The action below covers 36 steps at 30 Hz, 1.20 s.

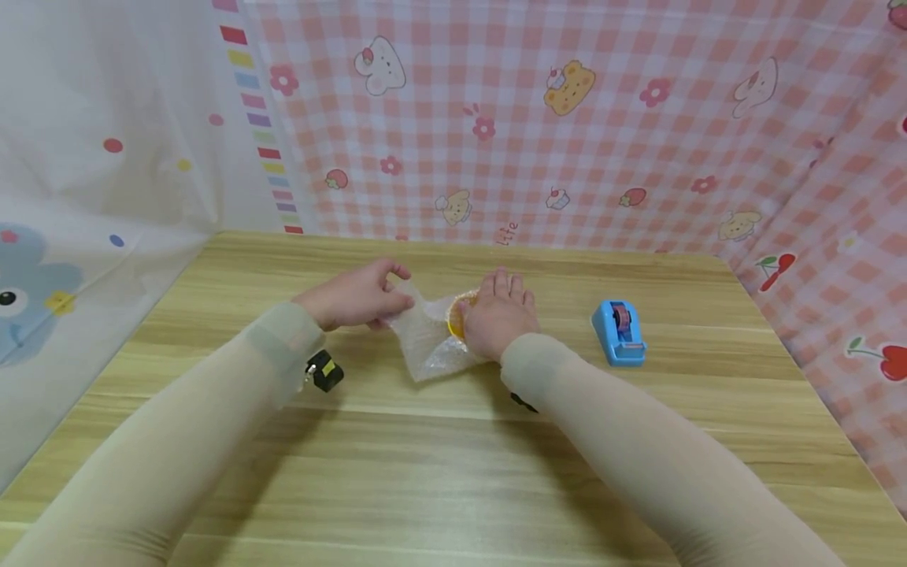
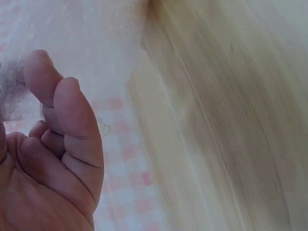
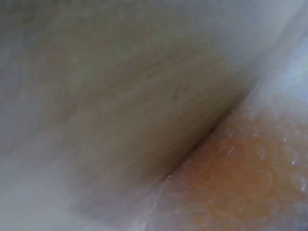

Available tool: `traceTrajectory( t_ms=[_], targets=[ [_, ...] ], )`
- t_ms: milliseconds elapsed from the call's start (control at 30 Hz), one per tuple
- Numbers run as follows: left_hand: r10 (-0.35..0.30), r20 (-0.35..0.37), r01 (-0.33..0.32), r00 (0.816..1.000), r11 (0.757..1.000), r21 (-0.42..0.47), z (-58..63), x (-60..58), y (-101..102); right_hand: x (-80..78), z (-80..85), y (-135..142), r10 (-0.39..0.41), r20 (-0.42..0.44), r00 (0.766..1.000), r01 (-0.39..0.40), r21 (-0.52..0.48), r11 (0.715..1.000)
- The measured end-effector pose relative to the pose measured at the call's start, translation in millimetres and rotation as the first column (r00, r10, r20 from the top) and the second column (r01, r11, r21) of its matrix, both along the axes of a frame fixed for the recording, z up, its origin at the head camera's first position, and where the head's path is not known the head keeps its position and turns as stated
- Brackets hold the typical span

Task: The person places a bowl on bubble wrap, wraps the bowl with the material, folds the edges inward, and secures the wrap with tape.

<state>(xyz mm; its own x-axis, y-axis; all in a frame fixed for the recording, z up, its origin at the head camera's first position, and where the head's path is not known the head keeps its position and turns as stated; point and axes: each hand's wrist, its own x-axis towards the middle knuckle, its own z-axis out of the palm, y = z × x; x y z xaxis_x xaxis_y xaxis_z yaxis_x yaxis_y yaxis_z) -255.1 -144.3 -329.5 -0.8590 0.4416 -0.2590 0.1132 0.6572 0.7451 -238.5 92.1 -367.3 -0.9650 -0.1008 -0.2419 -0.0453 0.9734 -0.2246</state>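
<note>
A sheet of clear bubble wrap (image 1: pixel 432 335) lies on the wooden table between the two hands. My left hand (image 1: pixel 361 298) grips its left edge with curled fingers; the left wrist view shows those fingers (image 2: pixel 77 115) close up against the blurry plastic. Under my right hand (image 1: pixel 501 315) is a round orange-yellow thing (image 1: pixel 456 321), mostly covered, so its kind cannot be told. The right hand lies over it with straight fingers, palm down. In the right wrist view, bubbles of the wrap cover the orange surface (image 3: pixel 245 178).
A blue tape dispenser (image 1: pixel 620 335) with a roll of tape stands on the table (image 1: pixel 425 472) to the right of the right hand. Behind the table hangs a pink checked cloth (image 1: pixel 496 142), with a white cloth (image 1: pixel 142 94) on the left.
</note>
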Motion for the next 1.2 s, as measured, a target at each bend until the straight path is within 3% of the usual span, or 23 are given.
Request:
traceTrajectory(
  t_ms=[367,767,967,1200],
  targets=[
    [0.024,-0.041,-0.018,0.999,0.990,0.142,7.8,3.1,19.0,-0.4,-0.2,-0.5,-0.008,-0.005,1.000,0.008,0.013,1.000],
    [0.080,-0.104,-0.055,0.991,0.974,0.219,7.6,4.8,37.6,-0.9,0.1,-0.6,0.001,-0.013,1.000,-0.001,0.013,1.000],
    [0.115,-0.101,-0.084,0.988,0.960,0.268,3.1,5.6,51.0,-2.9,-1.6,-0.6,-0.002,-0.013,1.000,0.002,0.022,1.000],
    [0.140,-0.130,-0.105,0.982,0.964,0.246,-4.3,5.9,65.2,-3.1,-3.4,1.4,0.009,-0.040,0.999,-0.008,0.014,1.000]
  ],
)
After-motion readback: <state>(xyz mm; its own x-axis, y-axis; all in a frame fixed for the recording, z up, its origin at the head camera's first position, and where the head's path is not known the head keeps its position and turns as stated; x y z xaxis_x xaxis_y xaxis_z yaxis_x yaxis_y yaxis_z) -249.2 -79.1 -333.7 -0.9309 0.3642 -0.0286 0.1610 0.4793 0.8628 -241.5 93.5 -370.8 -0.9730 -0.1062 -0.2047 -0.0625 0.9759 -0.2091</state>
